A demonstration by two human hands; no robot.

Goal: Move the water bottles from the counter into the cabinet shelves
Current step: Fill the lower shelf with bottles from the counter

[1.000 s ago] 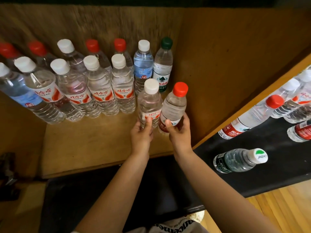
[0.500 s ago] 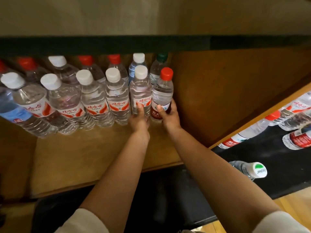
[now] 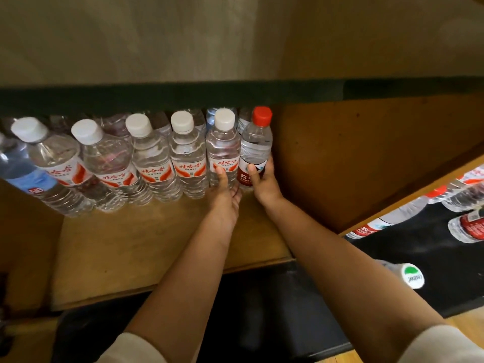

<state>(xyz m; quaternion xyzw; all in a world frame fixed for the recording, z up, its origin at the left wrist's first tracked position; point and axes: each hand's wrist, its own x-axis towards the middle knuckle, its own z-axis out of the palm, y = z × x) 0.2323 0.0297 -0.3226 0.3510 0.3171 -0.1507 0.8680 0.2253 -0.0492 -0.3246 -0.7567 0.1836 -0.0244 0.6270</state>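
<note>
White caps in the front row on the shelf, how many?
5, left to right. A red cap ends the row; back-row caps are hidden.

white-cap bottles (image 3: 182,158), front row: 5
red-cap bottle (image 3: 256,145), front row: 1
hands (image 3: 264,183): 2
counter bottles (image 3: 466,226), 3 o'clock: several, count unclear

Storeroom, wooden cabinet shelf (image 3: 162,247), stocked water bottles (image 3: 187,158)
</note>
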